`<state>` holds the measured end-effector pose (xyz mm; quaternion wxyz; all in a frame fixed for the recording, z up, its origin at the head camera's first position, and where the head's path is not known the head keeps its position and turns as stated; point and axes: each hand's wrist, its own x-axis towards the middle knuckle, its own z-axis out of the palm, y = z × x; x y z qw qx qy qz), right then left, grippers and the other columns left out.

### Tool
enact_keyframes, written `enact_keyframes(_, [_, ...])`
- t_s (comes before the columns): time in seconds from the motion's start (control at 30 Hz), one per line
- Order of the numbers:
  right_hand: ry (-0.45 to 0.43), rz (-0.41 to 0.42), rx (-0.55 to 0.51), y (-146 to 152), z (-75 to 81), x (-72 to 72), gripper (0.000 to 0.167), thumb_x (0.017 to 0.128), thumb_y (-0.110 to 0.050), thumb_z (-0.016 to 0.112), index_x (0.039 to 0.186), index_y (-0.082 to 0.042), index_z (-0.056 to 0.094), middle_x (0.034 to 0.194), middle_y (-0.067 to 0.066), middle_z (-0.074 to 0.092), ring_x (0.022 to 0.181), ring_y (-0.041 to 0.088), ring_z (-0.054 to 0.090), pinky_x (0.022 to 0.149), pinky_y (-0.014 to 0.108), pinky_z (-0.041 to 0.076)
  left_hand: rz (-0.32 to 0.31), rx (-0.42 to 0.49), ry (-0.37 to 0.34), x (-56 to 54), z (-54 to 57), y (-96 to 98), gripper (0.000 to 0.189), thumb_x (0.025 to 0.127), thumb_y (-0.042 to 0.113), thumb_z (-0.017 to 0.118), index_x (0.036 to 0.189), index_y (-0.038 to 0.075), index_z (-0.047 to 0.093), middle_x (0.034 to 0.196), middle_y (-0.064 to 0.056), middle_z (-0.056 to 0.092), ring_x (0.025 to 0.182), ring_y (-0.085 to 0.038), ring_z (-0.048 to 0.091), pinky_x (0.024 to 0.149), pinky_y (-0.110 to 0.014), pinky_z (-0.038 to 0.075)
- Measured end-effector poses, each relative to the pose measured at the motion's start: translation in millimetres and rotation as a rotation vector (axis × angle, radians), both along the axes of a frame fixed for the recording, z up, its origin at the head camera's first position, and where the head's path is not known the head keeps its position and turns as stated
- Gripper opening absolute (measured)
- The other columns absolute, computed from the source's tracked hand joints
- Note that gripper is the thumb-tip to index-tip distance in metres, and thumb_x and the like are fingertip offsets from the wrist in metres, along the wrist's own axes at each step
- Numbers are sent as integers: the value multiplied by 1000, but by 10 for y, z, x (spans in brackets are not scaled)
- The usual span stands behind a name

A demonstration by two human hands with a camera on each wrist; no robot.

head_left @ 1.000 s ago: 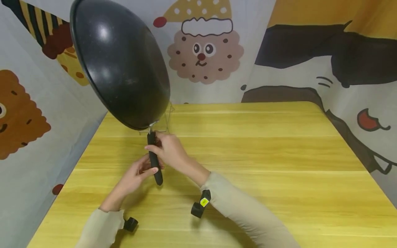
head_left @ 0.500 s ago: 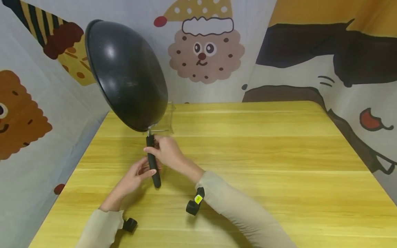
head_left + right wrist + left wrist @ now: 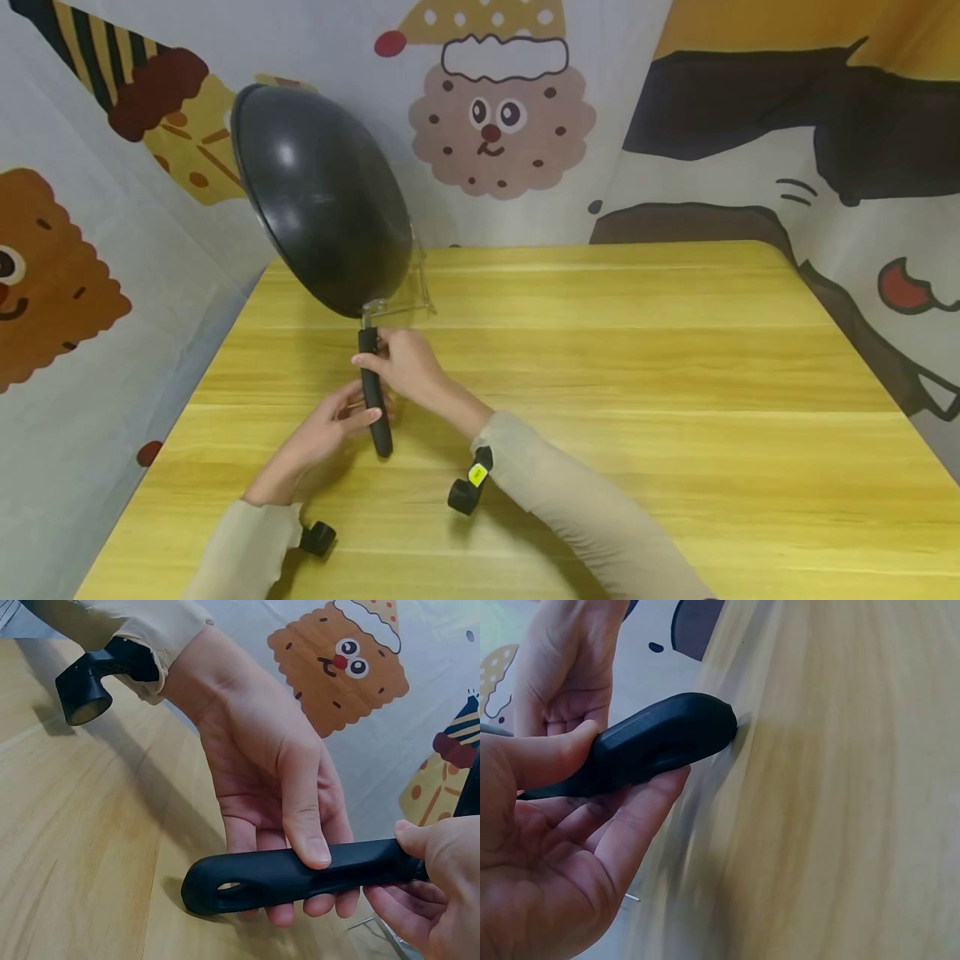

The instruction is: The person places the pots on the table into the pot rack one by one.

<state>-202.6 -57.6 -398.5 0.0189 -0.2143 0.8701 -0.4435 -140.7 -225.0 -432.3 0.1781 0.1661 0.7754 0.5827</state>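
One deep black pan (image 3: pixel 322 200) is held up on a slant near the far left corner of the bench (image 3: pixel 637 375) in the head view, its rounded underside facing the camera and its handle (image 3: pixel 371 383) pointing toward the near edge. The right hand (image 3: pixel 411 362) has its grip clasped on the handle just below the pan; the left hand (image 3: pixel 326 425) grasps it lower, toward the free end. A thin wire rack (image 3: pixel 405 310), mostly hidden, shows behind the pan near the far edge; whether the two touch cannot be told. Beige sleeves (image 3: pixel 247 542) reach in over the near edge, each with a black wrist camera (image 3: pixel 318 539) beside it, and a printed cloth (image 3: pixel 540 225) hangs beyond the far edge. In the left wrist view, the left hand pinches the handle, thumb above and fingers beneath, with the rounded end jutting out past them; the right hand shows behind. In the right wrist view, the handle lies nearly level, a slotted hole visible near its free end; the left thumb presses its upper side while fingertips show below, and the right hand pinches the part next to the pan, of which only a dark strip shows.
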Motion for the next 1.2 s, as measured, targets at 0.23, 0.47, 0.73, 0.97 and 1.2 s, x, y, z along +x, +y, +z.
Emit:
enact_keyframes(0.23, [-20, 4, -13, 23, -62, -26, 25, 92, -33, 72, 86, -9, 66, 69, 1, 66, 53, 5, 50, 49, 14, 36, -24, 25, -64, -9, -17, 6, 46, 104, 8, 49, 138, -20, 35, 131, -41, 49, 115, -36, 66, 95, -34, 58])
enact_keyframes(0.47, [-33, 4, -26, 19, -95, -49, 25, 92, -33, 72, 88, -9, 66, 73, 3, 69, 55, 5, 52, 50, 14, 38, -37, 38, -79, -26, -17, 3, 48, 104, 7, 48, 138, -22, 32, 127, -42, 50, 110, -25, 69, 95, -34, 58])
enact_keyframes(0.73, [-55, 6, -38, 9, -126, -56, 25, 91, -34, 73, 88, -9, 67, 76, 3, 71, 57, 5, 54, 51, 15, 40, -29, 39, -127, -22, -7, 2, 58, 104, 8, 50, 146, -20, 23, 124, -34, 55, 107, -15, 70, 93, -32, 59])
enact_keyframes(0.97, [-102, 11, -95, 16, -126, -62, 25, 91, -32, 73, 93, -8, 67, 84, 6, 74, 66, 7, 63, 58, 15, 47, -38, 30, -136, -41, 6, -1, 58, 104, 11, 49, 149, -17, 23, 125, -33, 54, 110, -20, 69, 93, -33, 59])
enact_keyframes(1.2, [-156, 18, -126, 18, -133, -73, 29, 90, -30, 74, 106, -6, 69, 98, 8, 76, 83, 12, 72, 69, 16, 55, -37, 27, -154, -52, 18, 2, 60, 104, 11, 50, 150, -15, 22, 126, -32, 54, 113, -26, 68, 93, -35, 59])
